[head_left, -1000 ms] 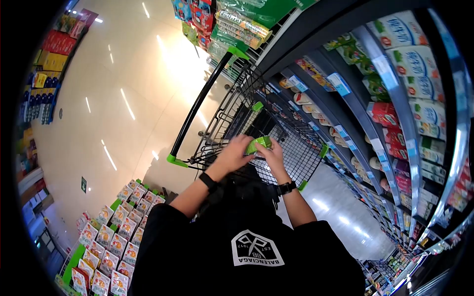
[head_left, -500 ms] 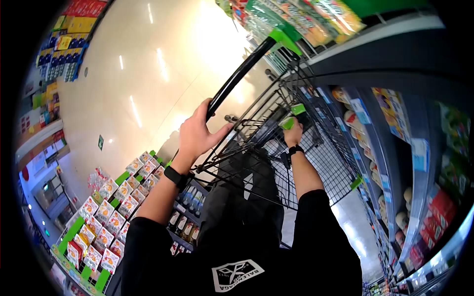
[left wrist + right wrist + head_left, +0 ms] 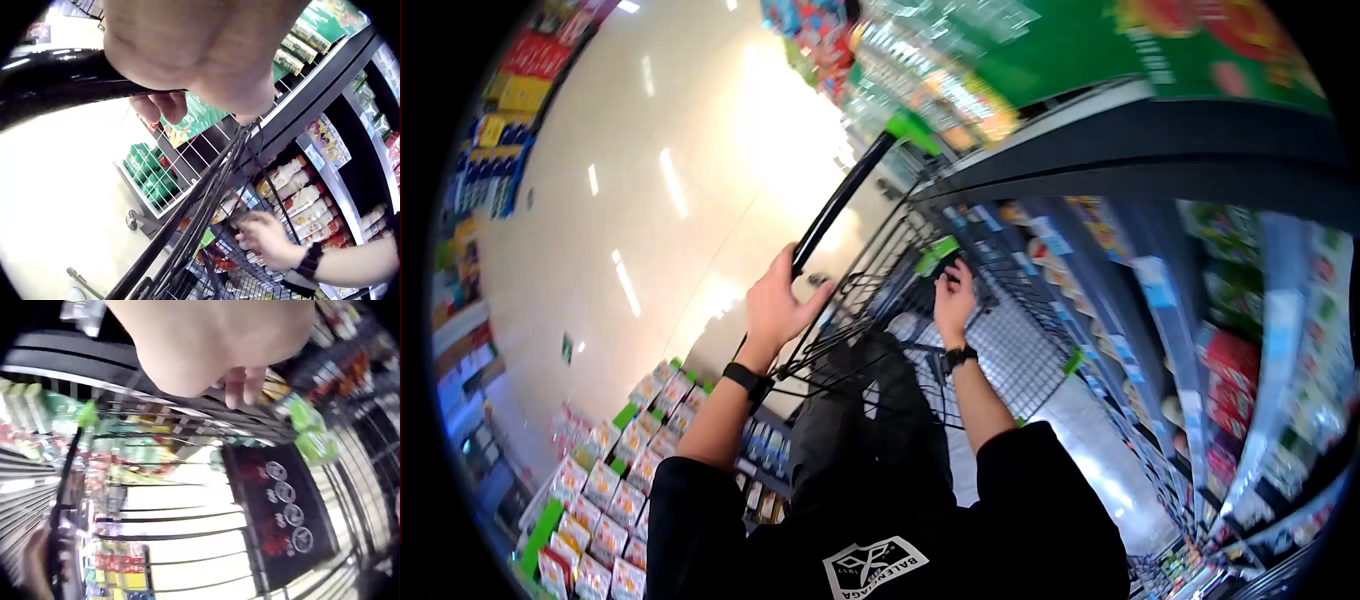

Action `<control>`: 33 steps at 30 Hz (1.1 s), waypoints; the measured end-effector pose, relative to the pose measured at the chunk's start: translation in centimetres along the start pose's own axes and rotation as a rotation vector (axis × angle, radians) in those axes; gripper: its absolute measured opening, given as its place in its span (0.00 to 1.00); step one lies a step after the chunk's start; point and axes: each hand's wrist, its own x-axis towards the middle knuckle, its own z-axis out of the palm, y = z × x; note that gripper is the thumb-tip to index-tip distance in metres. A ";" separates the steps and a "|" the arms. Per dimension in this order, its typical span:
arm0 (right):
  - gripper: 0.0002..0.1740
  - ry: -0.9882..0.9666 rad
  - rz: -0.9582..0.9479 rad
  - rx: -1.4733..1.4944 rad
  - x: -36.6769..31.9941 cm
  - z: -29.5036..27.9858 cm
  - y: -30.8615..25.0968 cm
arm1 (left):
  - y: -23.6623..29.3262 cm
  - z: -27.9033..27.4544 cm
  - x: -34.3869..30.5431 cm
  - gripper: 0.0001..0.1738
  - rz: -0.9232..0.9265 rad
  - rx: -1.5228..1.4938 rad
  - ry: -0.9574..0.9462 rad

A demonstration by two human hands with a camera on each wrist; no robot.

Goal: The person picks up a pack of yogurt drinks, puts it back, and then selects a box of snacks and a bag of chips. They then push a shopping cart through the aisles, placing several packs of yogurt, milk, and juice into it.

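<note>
A black cart handle [image 3: 845,200] slants across the head view, and my left hand [image 3: 778,310] grips its lower end. Seen from the left wrist, fingertips curl under the handle [image 3: 56,81] below the left hand [image 3: 194,47]. My right hand [image 3: 954,302] is over the wire basket, its fingers loosely bent and holding nothing. In the right wrist view a small green pack [image 3: 317,448] lies beside another green piece at the basket's edge, apart from my right hand [image 3: 219,344].
Stocked shelves [image 3: 1170,300] run along the right side. A display of white packs [image 3: 605,485] stands at lower left, and a green-fronted rack [image 3: 1050,50] at the top. Pale floor [image 3: 670,190] stretches to the left of the cart.
My right hand took the green pack down into the cart and has let it go. The left hand left the pack and moved onto the cart handle.
</note>
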 end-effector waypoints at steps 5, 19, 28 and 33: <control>0.10 0.574 -0.736 -0.354 -2.0 -11.5 -21.3 | 0.5 -1.1 -0.1 0.45 -0.009 -0.044 -0.050; 0.31 0.605 -0.840 -0.572 5.9 -16.8 -42.3 | -0.6 -2.2 -1.4 0.36 -0.011 -0.154 -0.086; 0.21 0.554 -0.741 0.050 8.0 -15.5 -40.6 | -1.3 -2.6 -1.6 0.39 0.011 -0.221 -0.105; 0.22 0.551 -0.686 0.318 8.6 -15.5 -40.8 | -1.6 -2.5 -1.7 0.39 0.035 -0.220 -0.081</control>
